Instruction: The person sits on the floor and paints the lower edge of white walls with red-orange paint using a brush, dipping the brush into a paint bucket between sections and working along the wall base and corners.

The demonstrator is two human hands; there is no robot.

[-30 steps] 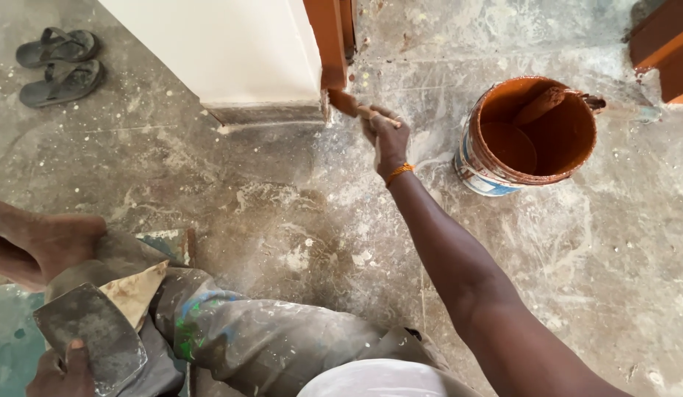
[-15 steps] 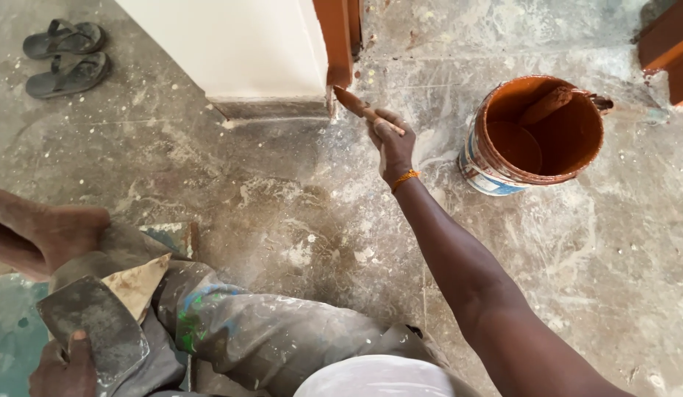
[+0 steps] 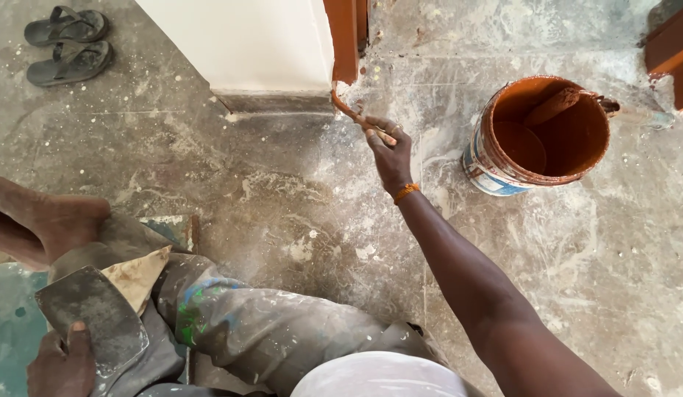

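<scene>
Head view. One brush (image 3: 354, 114), thin and paint-coated, is pinched in the right hand (image 3: 389, 151), its tip touching the base of one orange-brown door frame (image 3: 344, 40) beside a white wall (image 3: 253, 40). One round bucket (image 3: 541, 132) of orange-brown paint stands near on the speckled concrete floor (image 3: 282, 191). The left hand (image 3: 62, 360) grips one flat grey scraper (image 3: 91, 320). Two dark sandals (image 3: 68, 43) lie at the floor's far-left corner.
</scene>
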